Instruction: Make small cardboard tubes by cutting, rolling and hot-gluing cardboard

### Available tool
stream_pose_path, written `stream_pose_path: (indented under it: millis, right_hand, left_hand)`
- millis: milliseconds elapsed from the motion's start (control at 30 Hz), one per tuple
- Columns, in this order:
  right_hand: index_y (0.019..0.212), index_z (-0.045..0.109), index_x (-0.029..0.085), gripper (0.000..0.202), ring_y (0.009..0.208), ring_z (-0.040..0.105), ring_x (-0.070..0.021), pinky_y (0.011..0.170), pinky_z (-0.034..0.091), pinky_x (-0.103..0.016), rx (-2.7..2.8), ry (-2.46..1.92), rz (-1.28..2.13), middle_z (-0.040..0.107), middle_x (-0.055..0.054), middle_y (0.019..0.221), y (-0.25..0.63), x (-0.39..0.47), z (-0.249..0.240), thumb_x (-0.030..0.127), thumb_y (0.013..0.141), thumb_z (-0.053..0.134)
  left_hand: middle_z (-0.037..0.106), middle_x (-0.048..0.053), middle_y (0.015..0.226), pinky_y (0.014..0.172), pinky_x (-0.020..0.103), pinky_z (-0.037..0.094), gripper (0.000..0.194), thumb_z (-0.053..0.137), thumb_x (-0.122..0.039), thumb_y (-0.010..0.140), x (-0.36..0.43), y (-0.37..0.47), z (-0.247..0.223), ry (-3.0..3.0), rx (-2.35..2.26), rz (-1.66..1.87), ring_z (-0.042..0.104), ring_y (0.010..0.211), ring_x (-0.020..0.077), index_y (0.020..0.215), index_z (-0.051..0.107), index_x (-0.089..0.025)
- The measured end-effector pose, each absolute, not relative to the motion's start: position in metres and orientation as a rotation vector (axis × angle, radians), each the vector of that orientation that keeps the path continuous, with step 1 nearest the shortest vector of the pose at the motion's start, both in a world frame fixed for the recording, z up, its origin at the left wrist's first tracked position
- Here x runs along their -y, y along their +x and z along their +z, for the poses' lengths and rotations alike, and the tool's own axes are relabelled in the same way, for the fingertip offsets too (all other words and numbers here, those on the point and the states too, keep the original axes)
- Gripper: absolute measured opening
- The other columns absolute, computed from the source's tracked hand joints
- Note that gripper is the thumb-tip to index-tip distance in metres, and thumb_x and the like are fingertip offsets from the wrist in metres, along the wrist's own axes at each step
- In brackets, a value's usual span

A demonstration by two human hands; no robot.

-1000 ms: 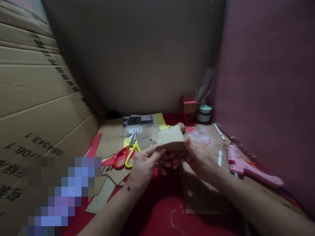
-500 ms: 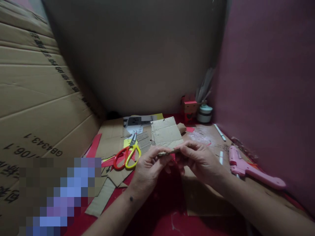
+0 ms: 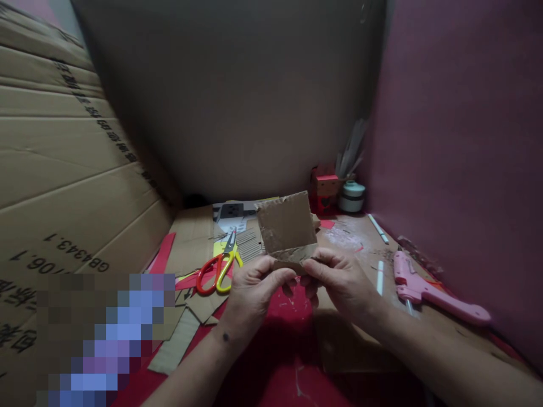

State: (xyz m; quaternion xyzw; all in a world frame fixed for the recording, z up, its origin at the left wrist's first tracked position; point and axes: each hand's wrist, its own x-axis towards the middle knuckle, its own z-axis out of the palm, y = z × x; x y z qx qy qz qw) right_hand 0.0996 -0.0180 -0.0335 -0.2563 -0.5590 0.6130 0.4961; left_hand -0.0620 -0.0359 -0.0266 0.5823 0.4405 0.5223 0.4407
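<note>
Both my hands hold one small rectangular cardboard piece (image 3: 286, 226) upright above the red work surface (image 3: 275, 362). My left hand (image 3: 254, 291) pinches its lower left edge between thumb and fingers. My right hand (image 3: 339, 282) pinches the lower right edge. The piece's brown face is turned toward me, with a rough torn strip along the bottom.
Red and yellow scissors (image 3: 218, 268) lie just left of my hands among cardboard scraps (image 3: 178, 339). A pink glue gun (image 3: 428, 291) rests at the right. A small red box (image 3: 324, 192) and a white jar (image 3: 352, 196) stand in the back corner. Cardboard walls (image 3: 63, 169) enclose the space.
The cardboard piece has been tilted up from nearly flat to upright, facing me. Both hands kept their grip and stayed in about the same place.
</note>
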Motion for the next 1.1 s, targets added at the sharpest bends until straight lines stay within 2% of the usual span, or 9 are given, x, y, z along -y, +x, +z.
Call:
stream_pose_path:
  millis: [100, 200, 267, 400, 567, 733, 800, 933, 1100]
  right_hand:
    - [0.072, 0.062, 0.014, 0.019, 0.052, 0.058, -0.0097, 0.051, 0.048, -0.023, 1.467, -0.613, 1.534, 0.061, 0.000, 0.061, 0.104, 0.013, -0.030, 0.031, 0.080, 0.062]
    - [0.085, 0.063, 0.017, 0.016, 0.068, 0.062, -0.0106, 0.066, 0.051, -0.024, 1.577, -0.576, 1.475, 0.065, 0.000, 0.076, 0.111, 0.007, -0.027, 0.021, 0.072, 0.070]
    - [0.089, 0.063, 0.019, 0.023, 0.074, 0.062, -0.0106, 0.070, 0.050, -0.024, 1.612, -0.583, 1.385, 0.065, 0.001, 0.081, 0.114, 0.005, -0.028, 0.015, 0.069, 0.072]
    - [0.083, 0.067, 0.021, 0.010, 0.074, 0.062, -0.0111, 0.071, 0.050, -0.025, 1.640, -0.546, 1.224, 0.066, 0.002, 0.078, 0.115, 0.003, -0.032, 0.018, 0.073, 0.069]
    - [0.085, 0.070, 0.023, 0.015, 0.079, 0.061, -0.0108, 0.073, 0.049, -0.023, 1.723, -0.438, 0.935, 0.066, 0.002, 0.082, 0.113, 0.004, -0.032, 0.012, 0.074, 0.068]
    - [0.086, 0.068, 0.022, 0.016, 0.071, 0.060, -0.0101, 0.068, 0.049, -0.022, 1.784, -0.405, 0.612, 0.064, 0.002, 0.075, 0.110, 0.012, -0.029, 0.009, 0.078, 0.062]
    - [0.083, 0.068, 0.021, 0.011, 0.069, 0.060, -0.0098, 0.066, 0.050, -0.022, 1.778, -0.403, 0.638, 0.064, 0.003, 0.072, 0.110, 0.013, -0.028, 0.012, 0.079, 0.062]
    - [0.087, 0.068, 0.021, 0.012, 0.070, 0.064, -0.0113, 0.065, 0.054, -0.024, 1.729, -0.449, 0.993, 0.068, 0.001, 0.079, 0.111, 0.007, -0.029, 0.025, 0.076, 0.067]
    - [0.078, 0.069, 0.021, 0.007, 0.063, 0.062, -0.0109, 0.060, 0.053, -0.022, 1.708, -0.510, 0.853, 0.068, 0.002, 0.069, 0.110, 0.007, -0.036, 0.027, 0.077, 0.065]
  left_hand:
    - [0.066, 0.003, 0.064, 0.058, 0.025, 0.048, 0.012, 0.064, -0.023, 0.075, 0.034, -0.065, -0.026, 1.413, -1.035, 1.268, 0.059, 0.058, 0.0134, 0.069, 0.066, -0.013]
    - [0.066, 0.001, 0.061, 0.056, 0.022, 0.048, 0.006, 0.066, -0.019, 0.072, 0.033, -0.065, -0.026, 1.305, -0.935, 1.245, 0.058, 0.053, 0.0108, 0.074, 0.064, -0.014]
    - [0.067, -0.001, 0.063, 0.055, 0.020, 0.048, 0.016, 0.069, -0.013, 0.066, 0.032, -0.064, -0.026, 1.239, -0.897, 1.243, 0.059, 0.053, 0.0097, 0.081, 0.063, -0.015]
    - [0.067, -0.003, 0.066, 0.055, 0.020, 0.049, 0.033, 0.069, -0.011, 0.066, 0.034, -0.060, -0.028, 1.293, -0.898, 1.336, 0.061, 0.055, 0.0099, 0.097, 0.060, -0.019]
    - [0.063, 0.000, 0.070, 0.056, 0.022, 0.049, 0.004, 0.062, -0.018, 0.077, 0.038, -0.059, -0.032, 1.569, -0.956, 1.427, 0.059, 0.056, 0.0104, 0.079, 0.065, -0.016]
    - [0.057, -0.004, 0.049, 0.046, 0.022, 0.045, 0.009, 0.054, -0.019, 0.082, 0.043, -0.057, -0.031, 1.564, -0.988, 1.362, 0.053, 0.041, 0.0097, 0.077, 0.061, -0.016]
    - [0.059, -0.003, 0.051, 0.050, 0.023, 0.046, 0.010, 0.055, -0.019, 0.083, 0.043, -0.059, -0.030, 1.583, -0.991, 1.374, 0.056, 0.045, 0.0103, 0.076, 0.061, -0.015]
    - [0.066, 0.002, 0.076, 0.068, 0.024, 0.050, 0.006, 0.062, -0.018, 0.078, 0.041, -0.062, -0.029, 1.615, -0.953, 1.441, 0.063, 0.073, 0.0140, 0.080, 0.067, -0.016]
    - [0.068, 0.001, 0.064, 0.060, 0.024, 0.052, 0.008, 0.066, -0.015, 0.070, 0.037, -0.057, -0.029, 1.386, -0.909, 1.367, 0.063, 0.057, 0.0131, 0.077, 0.068, -0.014]
